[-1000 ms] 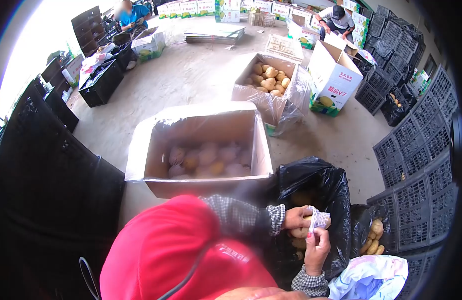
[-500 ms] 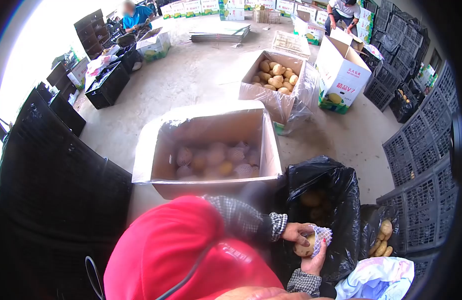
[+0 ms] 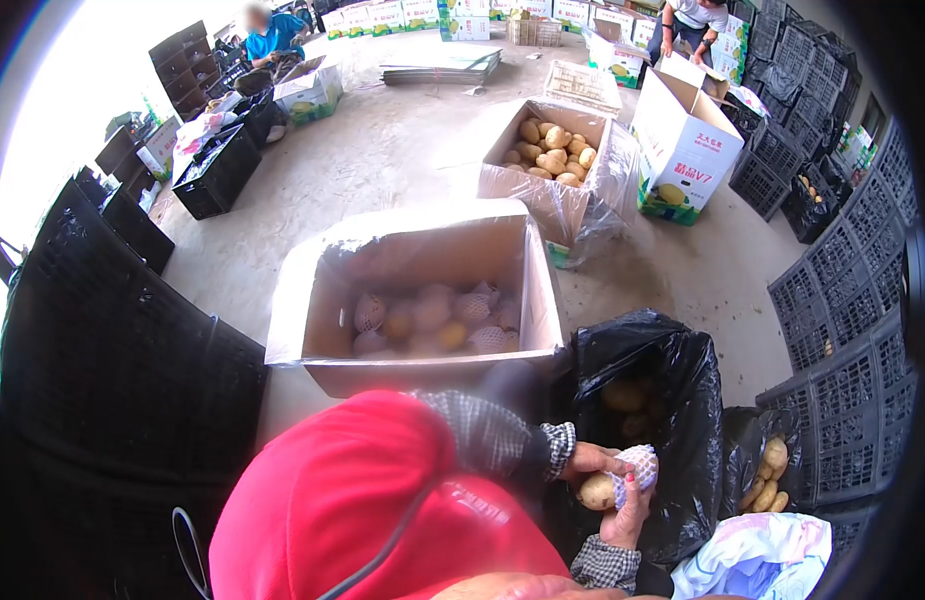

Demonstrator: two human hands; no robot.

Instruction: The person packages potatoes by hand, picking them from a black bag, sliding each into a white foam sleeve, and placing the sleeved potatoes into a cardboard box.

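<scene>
A yellowish potato (image 3: 596,492) with a white foam net (image 3: 637,468) over its right end is held between my two hands. My left hand (image 3: 593,461) grips it from above, and my right hand (image 3: 628,518) holds the net and potato from below. Beneath them stands a container lined with a black plastic bag (image 3: 693,400), with several potatoes in its shadowed inside. To its upper left, an open cardboard box (image 3: 333,378) lined with clear plastic holds several potatoes, some in foam nets.
Another box (image 3: 543,205) of bare potatoes stands farther off, beside a tall white carton (image 3: 688,150). Grey crates (image 3: 833,400) line the right side. A white bag (image 3: 758,560) and a smaller black bag of potatoes (image 3: 768,480) lie at lower right. Two other people work in the background.
The foam net now covers more of the potato's right end, and the potato has turned and shifted slightly left in my hands. The person at the top right has straightened a little.
</scene>
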